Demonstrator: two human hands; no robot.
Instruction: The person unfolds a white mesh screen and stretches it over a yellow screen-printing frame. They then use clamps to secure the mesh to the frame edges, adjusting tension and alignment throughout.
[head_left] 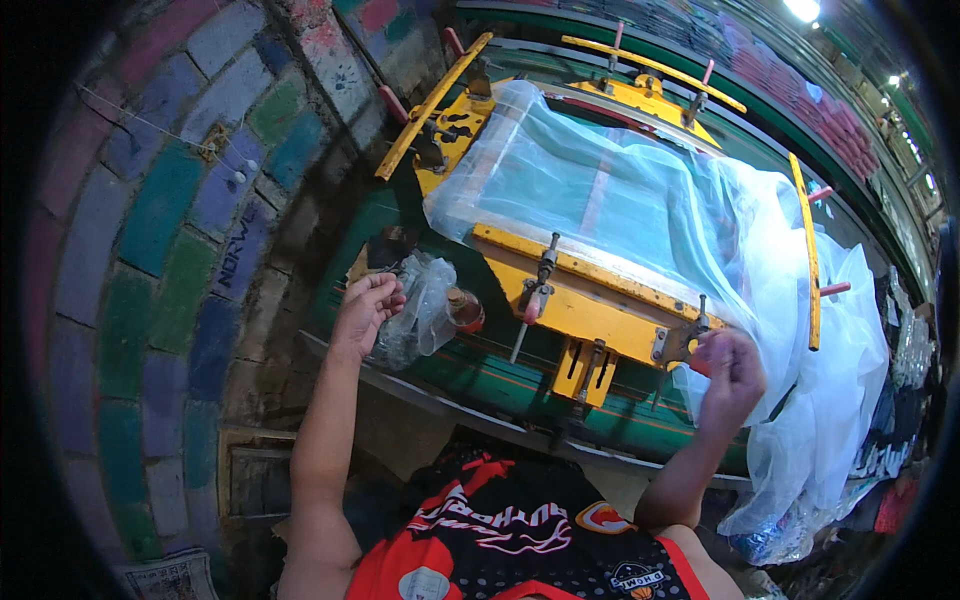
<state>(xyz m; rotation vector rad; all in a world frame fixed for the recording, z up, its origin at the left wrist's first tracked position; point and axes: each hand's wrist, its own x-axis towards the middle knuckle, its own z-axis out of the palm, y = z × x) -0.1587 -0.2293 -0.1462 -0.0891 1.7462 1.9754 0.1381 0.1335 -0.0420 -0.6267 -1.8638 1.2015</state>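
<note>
My right hand [732, 372] is closed at the right-hand toggle clamp [682, 342] on the near yellow bar, around its red handle. A second toggle clamp [546, 270] stands on the same bar, its pink handle pointing down. Sheer white mesh fabric [620, 190] lies over a rectangular frame between yellow clamping bars. My left hand [368, 308] is raised with its fingers pinched together; whether anything is in them is hidden. Beside it lie a crumpled clear plastic bag [412, 318] and a small jar [464, 310] with reddish contents.
Loose mesh [815, 400] hangs off the right side of the green table [365, 235]. More yellow bars with clamps stand at the left [440, 100], back [650, 75] and right [806, 250]. A painted brick wall [170, 230] rises on the left. Stacked folded material [790, 95] sits behind.
</note>
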